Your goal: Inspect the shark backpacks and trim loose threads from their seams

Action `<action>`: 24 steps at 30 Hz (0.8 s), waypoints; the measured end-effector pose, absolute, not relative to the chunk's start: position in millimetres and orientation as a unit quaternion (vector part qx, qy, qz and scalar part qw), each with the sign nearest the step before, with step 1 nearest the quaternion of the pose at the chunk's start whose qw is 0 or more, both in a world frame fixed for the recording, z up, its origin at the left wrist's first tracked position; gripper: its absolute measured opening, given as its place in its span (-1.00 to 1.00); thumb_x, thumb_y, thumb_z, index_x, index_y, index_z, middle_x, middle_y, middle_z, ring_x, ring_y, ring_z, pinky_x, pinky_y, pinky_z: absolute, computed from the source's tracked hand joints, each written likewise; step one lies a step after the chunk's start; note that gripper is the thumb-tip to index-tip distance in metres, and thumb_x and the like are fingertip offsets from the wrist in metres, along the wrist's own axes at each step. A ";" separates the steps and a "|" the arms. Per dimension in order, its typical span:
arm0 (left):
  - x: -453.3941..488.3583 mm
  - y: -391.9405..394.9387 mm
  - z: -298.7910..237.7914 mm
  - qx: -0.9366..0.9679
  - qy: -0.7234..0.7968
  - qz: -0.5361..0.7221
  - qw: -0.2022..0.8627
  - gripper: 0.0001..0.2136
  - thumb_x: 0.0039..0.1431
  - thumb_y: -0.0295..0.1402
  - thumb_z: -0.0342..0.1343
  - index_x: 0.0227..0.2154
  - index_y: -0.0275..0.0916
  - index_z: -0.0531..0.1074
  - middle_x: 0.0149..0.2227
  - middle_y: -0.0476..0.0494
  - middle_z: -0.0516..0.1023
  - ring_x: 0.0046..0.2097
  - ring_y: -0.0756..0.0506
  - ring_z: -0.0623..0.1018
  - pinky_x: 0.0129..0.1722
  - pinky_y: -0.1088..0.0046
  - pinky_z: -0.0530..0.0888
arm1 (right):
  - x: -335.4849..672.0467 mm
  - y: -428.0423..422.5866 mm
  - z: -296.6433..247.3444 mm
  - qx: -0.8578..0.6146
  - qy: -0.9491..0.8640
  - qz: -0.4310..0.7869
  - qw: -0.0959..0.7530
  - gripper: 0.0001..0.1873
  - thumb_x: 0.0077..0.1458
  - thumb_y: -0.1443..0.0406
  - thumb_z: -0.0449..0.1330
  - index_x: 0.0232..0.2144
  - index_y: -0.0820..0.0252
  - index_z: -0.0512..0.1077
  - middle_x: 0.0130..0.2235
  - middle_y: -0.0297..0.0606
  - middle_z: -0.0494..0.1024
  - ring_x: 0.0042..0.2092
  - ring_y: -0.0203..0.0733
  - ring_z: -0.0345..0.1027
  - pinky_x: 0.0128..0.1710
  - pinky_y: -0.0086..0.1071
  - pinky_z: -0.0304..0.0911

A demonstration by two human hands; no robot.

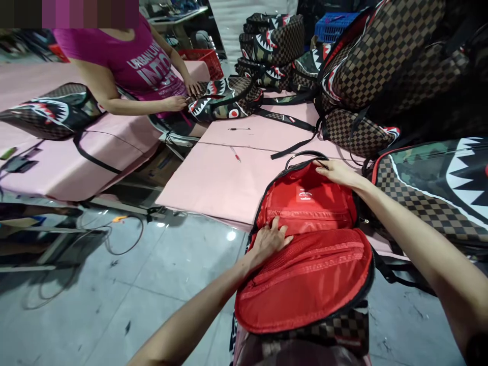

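An unzipped backpack (pixel 305 284) with red lining lies open in front of me, its front panel folded down toward me. Checkered brown fabric shows on its outside below the panel. My left hand (pixel 271 239) reaches into the opening, fingers apart, touching the red lining near the fold. At the top edge, my right hand (pixel 335 172) grips the backpack's rim beside the carry handle (pixel 307 153). A pale label (pixel 304 194) is on the inside back wall, above a pocket seam.
Stacked checkered backpacks (pixel 270 46) and larger ones (pixel 381 56) crowd the right and back of the pink table (pixel 206 188). Two pens (pixel 238 128) lie there. Across it, a person in a magenta shirt (pixel 148 66) handles another backpack (pixel 229 99). A blue crate (pixel 331 26) stands behind.
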State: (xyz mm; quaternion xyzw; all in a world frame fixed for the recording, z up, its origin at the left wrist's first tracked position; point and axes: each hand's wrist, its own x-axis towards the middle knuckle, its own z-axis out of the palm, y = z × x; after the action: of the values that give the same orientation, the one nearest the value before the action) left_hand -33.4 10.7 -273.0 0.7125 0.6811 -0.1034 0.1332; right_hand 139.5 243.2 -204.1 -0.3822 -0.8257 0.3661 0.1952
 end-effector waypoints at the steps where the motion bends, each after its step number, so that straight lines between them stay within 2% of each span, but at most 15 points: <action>1: -33.3 11.2 -272.4 0.712 0.680 -0.106 0.136 -0.58 0.23 -0.05 -0.19 -0.01 -0.16 0.35 0.20 -0.32 0.11 -0.07 -0.25 0.49 -0.18 0.20 0.47 | 139.2 243.3 -204.2 -0.383 -0.821 0.376 0.197 -0.59 0.03 0.20 0.14 -0.04 0.15 0.44 -0.01 -0.26 0.50 0.08 0.01 0.29 0.15 -0.11 0.09; 4: -33.2 13.0 -271.3 0.710 0.679 -0.115 0.146 -0.58 0.24 -0.06 -0.18 -0.01 -0.15 0.35 0.20 -0.32 0.11 -0.06 -0.25 0.49 -0.16 0.20 0.47 | 142.8 235.2 -198.9 -0.383 -0.800 0.416 0.199 -0.56 0.00 0.16 0.17 -0.06 0.19 0.44 -0.01 -0.26 0.50 0.11 0.01 0.26 0.17 -0.03 0.02; 6: -33.4 13.7 -272.0 0.710 0.679 -0.115 0.146 -0.59 0.24 -0.07 -0.17 -0.01 -0.16 0.35 0.20 -0.32 0.12 -0.06 -0.24 0.49 -0.14 0.20 0.46 | 154.9 223.3 -188.5 -0.376 -0.782 0.448 0.215 -0.56 0.01 0.15 0.17 -0.06 0.19 0.44 0.01 -0.25 0.48 0.11 -0.02 0.27 0.18 -0.05 0.01; 11: -34.4 13.7 -275.5 0.714 0.678 -0.106 0.139 -0.58 0.24 -0.07 -0.21 -0.06 -0.17 0.40 0.18 -0.35 0.16 -0.14 -0.24 0.53 -0.17 0.19 0.46 | 233.1 158.8 -183.4 -0.453 -0.660 0.477 0.361 -0.55 0.11 0.06 0.09 0.00 0.10 0.38 -0.01 -0.17 0.49 0.02 -0.06 0.37 0.06 -0.09 0.21; 12: -34.6 13.7 -275.8 0.715 0.678 -0.102 0.139 -0.58 0.25 -0.07 -0.21 -0.08 -0.18 0.41 0.18 -0.36 0.17 -0.15 -0.25 0.54 -0.18 0.19 0.46 | 251.7 140.3 -194.3 -0.492 -0.639 0.461 0.371 -0.55 0.09 0.05 0.11 -0.02 0.09 0.39 -0.04 -0.16 0.51 -0.01 -0.06 0.39 0.04 -0.08 0.23; 14: -34.7 13.6 -275.5 0.719 0.674 -0.095 0.138 -0.58 0.25 -0.07 -0.21 -0.08 -0.19 0.41 0.17 -0.37 0.18 -0.14 -0.26 0.53 -0.18 0.18 0.46 | 282.6 102.7 -228.8 -0.561 -0.601 0.458 0.339 -0.55 0.04 0.02 0.14 -0.08 0.11 0.44 -0.03 -0.13 0.50 -0.01 -0.02 0.38 0.05 -0.06 0.22; 17: -33.9 13.0 -274.0 0.727 0.668 -0.093 0.132 -0.57 0.25 -0.08 -0.21 -0.04 -0.20 0.39 0.18 -0.40 0.18 -0.15 -0.29 0.54 -0.25 0.18 0.47 | 302.8 56.8 -292.5 -0.630 -0.528 0.466 0.329 -0.46 -0.11 -0.05 0.22 -0.16 0.16 0.48 -0.04 -0.09 0.51 0.04 0.06 0.33 0.13 -0.01 0.10; 21: -31.6 11.2 -273.6 0.728 0.668 -0.101 0.115 -0.56 0.25 -0.09 -0.22 -0.04 -0.21 0.40 0.16 -0.44 0.22 -0.21 -0.29 0.56 -0.32 0.20 0.47 | 295.8 34.9 -341.1 -0.625 -0.476 0.474 0.397 -0.43 -0.04 -0.05 0.17 -0.06 0.15 0.42 0.06 -0.13 0.43 0.14 -0.01 0.21 0.18 -0.07 0.02; 24: -30.1 9.4 -275.5 0.731 0.667 -0.102 0.102 -0.55 0.25 -0.08 -0.24 -0.04 -0.21 0.41 0.15 -0.46 0.24 -0.24 -0.28 0.56 -0.36 0.24 0.47 | 293.3 42.0 -344.8 -0.617 -0.467 0.489 0.402 -0.45 -0.02 -0.02 0.16 -0.05 0.16 0.42 0.02 -0.13 0.46 0.08 -0.01 0.29 0.14 -0.07 0.09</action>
State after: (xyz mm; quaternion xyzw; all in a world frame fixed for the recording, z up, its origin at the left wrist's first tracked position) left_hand -30.1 9.4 -275.5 0.7308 0.6672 -0.1018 0.1018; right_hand 293.3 42.0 -344.8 -0.6173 -0.4673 0.4888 0.4020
